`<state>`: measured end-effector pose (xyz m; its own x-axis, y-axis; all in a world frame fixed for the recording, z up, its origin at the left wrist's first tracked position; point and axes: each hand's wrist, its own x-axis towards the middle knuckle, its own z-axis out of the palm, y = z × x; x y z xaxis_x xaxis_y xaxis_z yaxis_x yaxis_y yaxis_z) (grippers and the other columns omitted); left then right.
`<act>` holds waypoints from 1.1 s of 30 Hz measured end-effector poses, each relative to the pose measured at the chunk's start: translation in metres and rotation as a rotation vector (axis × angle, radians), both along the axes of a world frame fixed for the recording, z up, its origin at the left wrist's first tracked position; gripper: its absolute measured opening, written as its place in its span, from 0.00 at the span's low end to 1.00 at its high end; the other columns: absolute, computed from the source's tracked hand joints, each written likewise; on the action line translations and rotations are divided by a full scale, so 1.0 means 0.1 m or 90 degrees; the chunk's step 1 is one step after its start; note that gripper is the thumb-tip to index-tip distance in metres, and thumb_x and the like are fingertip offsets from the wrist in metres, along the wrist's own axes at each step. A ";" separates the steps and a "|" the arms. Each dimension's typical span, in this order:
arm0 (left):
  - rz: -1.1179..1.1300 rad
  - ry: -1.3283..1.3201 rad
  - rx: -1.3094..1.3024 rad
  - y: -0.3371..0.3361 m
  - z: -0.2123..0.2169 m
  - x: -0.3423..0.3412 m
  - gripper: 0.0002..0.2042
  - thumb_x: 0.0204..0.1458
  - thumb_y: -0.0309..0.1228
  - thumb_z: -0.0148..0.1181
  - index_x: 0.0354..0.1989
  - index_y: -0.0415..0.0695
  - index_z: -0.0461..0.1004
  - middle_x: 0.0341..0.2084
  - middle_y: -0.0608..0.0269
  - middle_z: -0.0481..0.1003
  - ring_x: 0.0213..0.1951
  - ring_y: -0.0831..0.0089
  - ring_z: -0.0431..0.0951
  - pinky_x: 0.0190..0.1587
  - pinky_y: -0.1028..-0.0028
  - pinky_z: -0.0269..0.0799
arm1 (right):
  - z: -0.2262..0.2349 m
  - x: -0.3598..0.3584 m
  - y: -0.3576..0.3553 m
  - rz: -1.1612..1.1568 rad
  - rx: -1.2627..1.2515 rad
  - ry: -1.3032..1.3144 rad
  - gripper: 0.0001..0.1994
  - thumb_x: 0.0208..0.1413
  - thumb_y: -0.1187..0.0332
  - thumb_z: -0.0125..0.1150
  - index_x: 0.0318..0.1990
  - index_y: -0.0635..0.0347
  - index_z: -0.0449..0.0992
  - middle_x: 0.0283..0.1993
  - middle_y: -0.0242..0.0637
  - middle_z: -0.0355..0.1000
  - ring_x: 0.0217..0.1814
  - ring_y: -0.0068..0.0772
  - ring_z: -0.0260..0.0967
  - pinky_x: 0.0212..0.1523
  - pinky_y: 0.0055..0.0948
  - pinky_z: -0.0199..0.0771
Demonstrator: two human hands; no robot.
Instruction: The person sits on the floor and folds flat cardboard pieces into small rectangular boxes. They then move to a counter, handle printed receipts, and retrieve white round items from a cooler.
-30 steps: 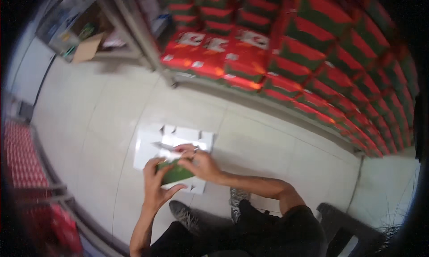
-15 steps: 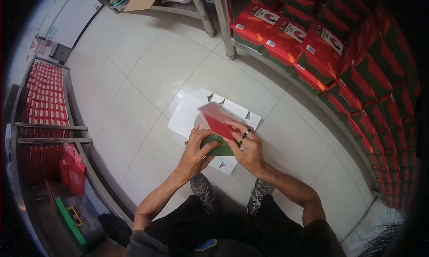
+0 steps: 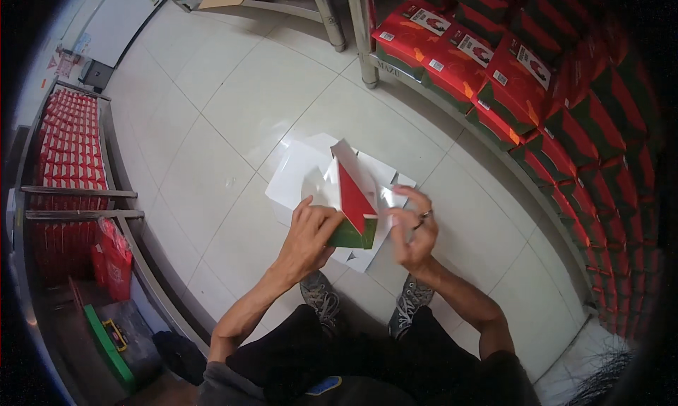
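Downward fisheye from the head

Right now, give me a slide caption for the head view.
Left hand holds a partly folded red and green carton above flat white card, the open right hand beside it.

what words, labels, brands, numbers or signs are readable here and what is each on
Metal shelf rail: short dark lettering, legible but not copied here.
Red boxes: white labels, print too small to read.
Folded carton in the left hand: no readable text.
Blue clothing emblem: too blurred.
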<state>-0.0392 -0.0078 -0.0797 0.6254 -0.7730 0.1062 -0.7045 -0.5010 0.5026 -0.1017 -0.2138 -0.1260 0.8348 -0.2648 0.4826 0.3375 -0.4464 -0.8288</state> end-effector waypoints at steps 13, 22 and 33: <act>-0.371 -0.154 -0.006 -0.07 0.20 -0.24 0.22 0.42 0.25 0.58 0.50 0.50 0.69 0.39 0.70 0.69 0.47 0.75 0.68 0.64 0.60 0.53 | -0.74 0.15 -0.53 0.267 0.741 0.569 0.21 0.59 0.56 0.41 0.52 0.62 0.67 0.51 0.38 0.68 0.49 0.33 0.67 0.51 0.33 0.65; -0.193 0.353 -0.052 0.18 0.21 0.20 0.22 0.47 0.31 0.60 0.53 0.44 0.67 0.51 0.60 0.68 0.54 0.63 0.66 0.59 0.61 0.59 | -0.63 0.27 -0.86 0.338 0.615 0.382 0.16 0.51 0.67 0.58 0.45 0.66 0.69 0.49 0.38 0.67 0.51 0.34 0.65 0.53 0.31 0.64; 0.346 0.973 -0.500 0.03 -0.39 0.13 0.15 0.58 0.37 0.49 0.37 0.33 0.68 0.36 0.53 0.74 0.40 0.69 0.76 0.45 0.71 0.72 | 0.05 0.22 -0.12 0.529 -0.024 0.202 0.21 0.38 0.68 0.69 0.41 0.60 0.68 0.58 0.40 0.60 0.57 0.40 0.62 0.55 0.34 0.64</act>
